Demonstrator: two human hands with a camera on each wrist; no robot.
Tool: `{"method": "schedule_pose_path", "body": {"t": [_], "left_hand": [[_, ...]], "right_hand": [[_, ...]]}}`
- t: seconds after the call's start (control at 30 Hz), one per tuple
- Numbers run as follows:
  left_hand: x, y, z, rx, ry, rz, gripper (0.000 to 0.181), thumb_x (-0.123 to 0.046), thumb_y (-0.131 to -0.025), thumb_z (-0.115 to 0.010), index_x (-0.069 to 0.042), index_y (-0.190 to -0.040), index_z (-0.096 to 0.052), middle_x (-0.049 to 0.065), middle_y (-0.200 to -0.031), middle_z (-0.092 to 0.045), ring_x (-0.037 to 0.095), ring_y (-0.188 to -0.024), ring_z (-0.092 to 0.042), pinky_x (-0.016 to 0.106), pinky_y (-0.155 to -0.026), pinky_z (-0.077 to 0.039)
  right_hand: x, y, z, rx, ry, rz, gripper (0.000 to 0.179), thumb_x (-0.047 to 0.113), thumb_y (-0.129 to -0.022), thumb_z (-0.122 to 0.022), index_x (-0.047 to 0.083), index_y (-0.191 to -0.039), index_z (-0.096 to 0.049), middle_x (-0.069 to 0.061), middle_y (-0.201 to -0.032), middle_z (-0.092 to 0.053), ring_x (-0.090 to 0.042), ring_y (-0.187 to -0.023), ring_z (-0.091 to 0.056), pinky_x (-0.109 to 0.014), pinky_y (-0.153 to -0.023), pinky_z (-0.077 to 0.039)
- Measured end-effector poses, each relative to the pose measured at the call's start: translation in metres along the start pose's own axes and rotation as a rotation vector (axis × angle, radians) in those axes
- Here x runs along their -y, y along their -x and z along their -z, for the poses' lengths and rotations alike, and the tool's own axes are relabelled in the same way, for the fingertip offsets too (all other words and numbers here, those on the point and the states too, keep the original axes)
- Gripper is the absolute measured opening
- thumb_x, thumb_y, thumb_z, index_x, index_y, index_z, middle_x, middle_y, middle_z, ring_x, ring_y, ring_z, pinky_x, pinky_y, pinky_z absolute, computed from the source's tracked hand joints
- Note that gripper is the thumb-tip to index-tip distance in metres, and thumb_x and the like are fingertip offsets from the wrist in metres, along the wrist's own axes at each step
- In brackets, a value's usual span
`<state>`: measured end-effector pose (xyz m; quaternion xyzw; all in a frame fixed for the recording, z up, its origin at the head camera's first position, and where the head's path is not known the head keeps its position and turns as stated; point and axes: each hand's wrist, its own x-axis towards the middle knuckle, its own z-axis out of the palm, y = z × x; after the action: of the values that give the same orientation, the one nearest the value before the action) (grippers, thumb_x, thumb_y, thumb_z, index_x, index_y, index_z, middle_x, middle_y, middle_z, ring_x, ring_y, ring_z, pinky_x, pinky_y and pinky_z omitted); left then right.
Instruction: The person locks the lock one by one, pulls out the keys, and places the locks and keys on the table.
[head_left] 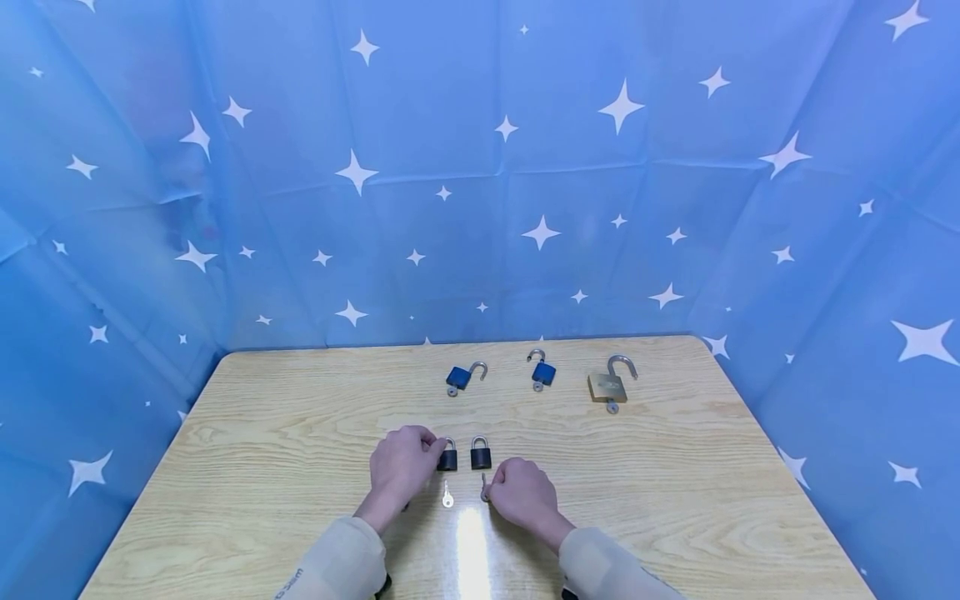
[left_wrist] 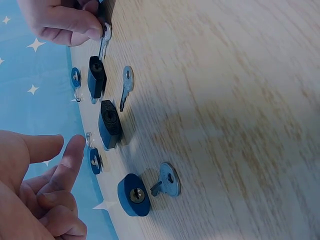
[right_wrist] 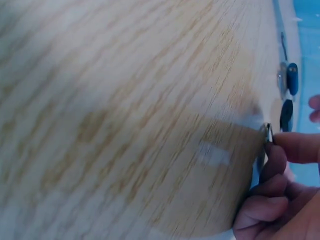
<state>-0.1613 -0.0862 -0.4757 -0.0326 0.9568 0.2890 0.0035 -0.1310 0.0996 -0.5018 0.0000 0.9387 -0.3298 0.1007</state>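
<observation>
Two black padlocks with closed shackles stand side by side mid-table, a left padlock (head_left: 447,460) and a right padlock (head_left: 481,457). My right hand (head_left: 522,493) pinches a small key (head_left: 484,490) between thumb and index finger, just below the right padlock. A second key (head_left: 447,498) lies below the left one. Beside the left padlock hovers my left hand (head_left: 405,462); in the left wrist view its thumb and index finger are apart with nothing between them. That view also shows a blue padlock (left_wrist: 134,195) with a loose key (left_wrist: 170,180) beside it, hidden behind my left hand in the head view.
Along the back of the table lie two blue padlocks, one left (head_left: 459,377) and one right (head_left: 543,373), and a larger brass padlock (head_left: 607,387). All three have open shackles and keys in them. A blue star-patterned curtain (head_left: 450,225) surrounds the wooden table (head_left: 285,433).
</observation>
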Motion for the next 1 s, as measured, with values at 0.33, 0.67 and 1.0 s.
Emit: {"method": "schedule_pose_path", "body": {"t": [0.33,0.67,1.0], "left_hand": [[0.0019,0.0005,-0.0029,0.022,0.014,0.027,0.021,-0.040,-0.090,-0.066,-0.021,-0.082,-0.073,-0.008,-0.059,-0.059,0.012,-0.052,-0.049,0.029,-0.050,-0.035],[0.0030,0.0016,-0.0045,0.012,0.012,0.011,0.021,-0.040,-0.088,-0.068,-0.022,-0.080,-0.072,-0.008,-0.060,-0.059,0.012,-0.054,-0.049,0.028,-0.049,-0.035],[0.0015,0.0009,-0.0040,0.017,0.011,0.011,0.021,-0.040,-0.089,-0.067,-0.021,-0.080,-0.072,-0.008,-0.059,-0.058,0.012,-0.052,-0.048,0.029,-0.049,-0.034]], "right_hand": [[0.0003,0.0005,-0.0012,-0.024,0.027,0.002,0.021,0.025,-0.082,-0.069,0.016,-0.067,-0.057,0.004,-0.067,-0.058,-0.014,-0.056,-0.051,-0.030,-0.049,-0.038],[0.0024,0.0048,-0.0016,-0.064,0.053,0.012,0.019,0.021,-0.082,-0.066,0.017,-0.066,-0.057,0.005,-0.066,-0.058,-0.014,-0.057,-0.051,-0.031,-0.051,-0.039],[-0.0007,0.0042,0.0016,-0.097,0.063,0.025,0.019,0.019,-0.081,-0.065,0.018,-0.064,-0.056,0.006,-0.066,-0.059,-0.013,-0.057,-0.051,-0.030,-0.049,-0.039]]}}
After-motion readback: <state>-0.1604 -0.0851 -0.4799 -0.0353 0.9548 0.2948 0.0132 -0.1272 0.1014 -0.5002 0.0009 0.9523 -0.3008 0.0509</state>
